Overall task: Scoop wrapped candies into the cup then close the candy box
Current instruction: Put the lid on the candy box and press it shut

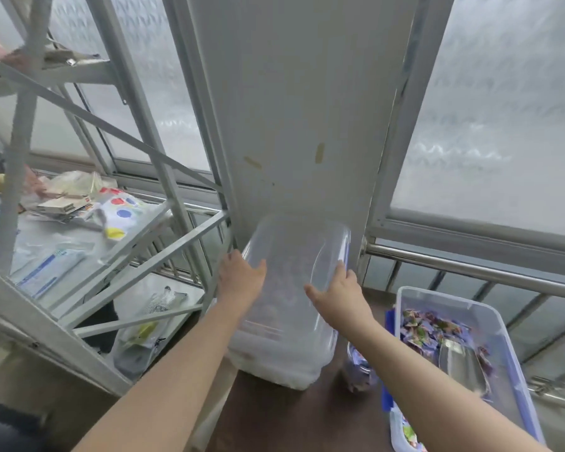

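Both forearms reach forward; the left hand [240, 278] and right hand [338, 293] clasp opposite long edges of the clear lid [287, 308], held tilted between their fingers. Right of it, the candy box [490, 324] sits open, holding wrapped candies [428, 331] and a metal scoop [462, 363].

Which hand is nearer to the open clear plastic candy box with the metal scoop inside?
Right. The right hand grips the right edge of the clear plastic lid, just left of the candy box. The left hand holds the lid's left edge, farther away.
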A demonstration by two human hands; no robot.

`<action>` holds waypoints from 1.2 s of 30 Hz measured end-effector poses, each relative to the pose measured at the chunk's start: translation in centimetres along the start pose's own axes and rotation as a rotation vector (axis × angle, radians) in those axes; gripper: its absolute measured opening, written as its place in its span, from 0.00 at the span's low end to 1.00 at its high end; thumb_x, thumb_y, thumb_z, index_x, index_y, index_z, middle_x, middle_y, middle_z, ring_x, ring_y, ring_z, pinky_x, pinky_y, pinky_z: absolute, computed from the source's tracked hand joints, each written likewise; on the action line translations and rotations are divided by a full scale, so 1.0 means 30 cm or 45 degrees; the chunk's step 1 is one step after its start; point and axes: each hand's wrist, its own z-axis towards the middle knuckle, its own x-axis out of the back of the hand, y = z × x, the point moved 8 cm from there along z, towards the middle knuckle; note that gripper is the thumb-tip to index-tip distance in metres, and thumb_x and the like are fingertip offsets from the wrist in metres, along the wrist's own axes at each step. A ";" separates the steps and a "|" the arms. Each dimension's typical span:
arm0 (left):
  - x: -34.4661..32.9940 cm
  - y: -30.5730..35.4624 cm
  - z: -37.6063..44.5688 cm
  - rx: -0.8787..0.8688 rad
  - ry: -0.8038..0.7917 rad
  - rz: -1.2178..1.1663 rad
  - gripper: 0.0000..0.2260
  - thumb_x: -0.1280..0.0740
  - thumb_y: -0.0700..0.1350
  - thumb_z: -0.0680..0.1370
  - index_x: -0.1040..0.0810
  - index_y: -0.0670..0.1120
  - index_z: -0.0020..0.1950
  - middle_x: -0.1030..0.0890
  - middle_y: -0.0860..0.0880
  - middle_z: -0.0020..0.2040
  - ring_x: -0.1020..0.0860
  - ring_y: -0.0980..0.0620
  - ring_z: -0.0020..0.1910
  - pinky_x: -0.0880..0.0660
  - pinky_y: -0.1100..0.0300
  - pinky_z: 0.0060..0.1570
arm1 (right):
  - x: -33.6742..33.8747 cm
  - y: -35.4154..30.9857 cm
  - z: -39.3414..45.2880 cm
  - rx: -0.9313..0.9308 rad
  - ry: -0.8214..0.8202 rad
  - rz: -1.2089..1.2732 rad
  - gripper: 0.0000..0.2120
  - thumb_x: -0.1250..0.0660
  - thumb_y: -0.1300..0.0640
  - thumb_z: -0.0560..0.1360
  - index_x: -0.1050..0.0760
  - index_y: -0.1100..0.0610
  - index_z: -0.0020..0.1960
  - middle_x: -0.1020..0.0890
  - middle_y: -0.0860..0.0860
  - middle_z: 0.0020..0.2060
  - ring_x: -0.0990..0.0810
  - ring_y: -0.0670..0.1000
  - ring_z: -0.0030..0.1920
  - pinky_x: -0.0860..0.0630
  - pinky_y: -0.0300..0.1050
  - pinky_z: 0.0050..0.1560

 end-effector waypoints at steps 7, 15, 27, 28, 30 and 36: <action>-0.066 -0.094 0.096 0.044 -0.079 0.198 0.32 0.33 0.63 0.73 0.23 0.39 0.65 0.23 0.37 0.64 0.23 0.35 0.62 0.24 0.45 0.61 | -0.074 0.028 0.055 -0.077 0.017 0.119 0.50 0.33 0.40 0.74 0.58 0.63 0.80 0.49 0.60 0.79 0.47 0.58 0.79 0.40 0.51 0.75; 0.005 0.041 -0.002 0.004 0.039 0.029 0.19 0.29 0.57 0.75 0.26 0.41 0.40 0.21 0.35 0.44 0.21 0.34 0.51 0.28 0.50 0.45 | -0.008 0.085 0.041 -0.035 0.095 0.338 0.49 0.33 0.42 0.75 0.58 0.63 0.80 0.52 0.56 0.80 0.54 0.54 0.80 0.50 0.48 0.77; -0.484 0.420 -0.550 -0.305 -0.266 -0.200 0.28 0.32 0.47 0.80 0.35 0.40 0.78 0.32 0.40 0.69 0.32 0.42 0.69 0.37 0.54 0.69 | 0.494 0.770 -0.175 -0.153 0.415 0.293 0.35 0.35 0.46 0.78 0.43 0.60 0.78 0.34 0.55 0.75 0.37 0.54 0.76 0.38 0.54 0.76; -0.545 0.422 -0.589 -0.285 -0.291 -0.188 0.28 0.34 0.47 0.81 0.37 0.40 0.79 0.33 0.41 0.70 0.33 0.43 0.70 0.37 0.54 0.69 | 0.502 0.832 -0.195 -0.187 0.405 0.291 0.35 0.35 0.46 0.79 0.43 0.60 0.79 0.35 0.54 0.76 0.37 0.54 0.76 0.38 0.54 0.76; -0.648 0.419 -0.658 -0.248 -0.337 -0.166 0.28 0.35 0.46 0.82 0.40 0.42 0.80 0.35 0.43 0.72 0.35 0.45 0.71 0.37 0.54 0.69 | 0.503 0.944 -0.226 -0.236 0.378 0.286 0.33 0.37 0.48 0.80 0.44 0.61 0.79 0.36 0.55 0.77 0.38 0.53 0.77 0.39 0.53 0.76; -0.858 0.350 -0.783 -0.156 -0.497 -0.161 0.28 0.37 0.42 0.82 0.42 0.40 0.80 0.40 0.42 0.76 0.39 0.44 0.74 0.41 0.53 0.73 | 0.429 1.175 -0.280 -0.344 0.287 0.297 0.29 0.42 0.53 0.83 0.46 0.60 0.80 0.39 0.55 0.78 0.42 0.52 0.78 0.45 0.48 0.78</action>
